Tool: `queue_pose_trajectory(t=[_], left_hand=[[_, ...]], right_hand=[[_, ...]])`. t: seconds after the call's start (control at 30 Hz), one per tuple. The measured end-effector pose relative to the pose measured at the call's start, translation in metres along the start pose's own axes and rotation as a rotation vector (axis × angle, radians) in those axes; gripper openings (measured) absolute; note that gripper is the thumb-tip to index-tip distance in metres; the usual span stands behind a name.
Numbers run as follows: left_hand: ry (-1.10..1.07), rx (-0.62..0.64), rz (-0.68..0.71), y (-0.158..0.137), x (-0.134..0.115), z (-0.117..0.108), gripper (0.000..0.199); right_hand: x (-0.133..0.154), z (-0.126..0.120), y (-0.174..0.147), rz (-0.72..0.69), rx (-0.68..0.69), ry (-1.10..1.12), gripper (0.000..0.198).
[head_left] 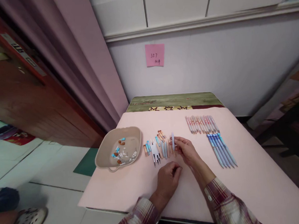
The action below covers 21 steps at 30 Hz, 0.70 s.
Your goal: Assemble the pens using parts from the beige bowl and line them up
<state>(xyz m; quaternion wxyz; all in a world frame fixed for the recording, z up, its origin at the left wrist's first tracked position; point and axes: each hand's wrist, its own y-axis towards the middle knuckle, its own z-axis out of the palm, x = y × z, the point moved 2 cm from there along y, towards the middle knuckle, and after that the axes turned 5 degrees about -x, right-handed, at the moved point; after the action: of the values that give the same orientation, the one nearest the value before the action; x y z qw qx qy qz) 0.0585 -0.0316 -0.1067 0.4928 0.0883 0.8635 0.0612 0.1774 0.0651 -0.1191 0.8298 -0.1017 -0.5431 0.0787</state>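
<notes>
My right hand is closed, pinching a pale blue pen barrel upright between thumb and fingers. Below it, my left hand rests on the table in a loose fist, with nothing showing in it. Just left of the held barrel lie several blue and peach pen barrels side by side. White pen refills with dark tips lie beside them. Short blue pieces and orange-brown pieces lie around the refills.
A beige basket at the table's left holds small white, blue and brown parts. Assembled pinkish pens lie in a row at the back right, with blue pens in front. A person's shoe shows on the floor at left.
</notes>
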Motion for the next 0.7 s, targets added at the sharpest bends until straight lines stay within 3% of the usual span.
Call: queue_pose_trajectory(t=[0.7], left_hand=[[-0.034,-0.008,-0.017,-0.0006,-0.0030,-0.0007,0.016]], right_hand=[[0.0032,0.0038,-0.0056,-0.008,-0.016,0.013,0.037]])
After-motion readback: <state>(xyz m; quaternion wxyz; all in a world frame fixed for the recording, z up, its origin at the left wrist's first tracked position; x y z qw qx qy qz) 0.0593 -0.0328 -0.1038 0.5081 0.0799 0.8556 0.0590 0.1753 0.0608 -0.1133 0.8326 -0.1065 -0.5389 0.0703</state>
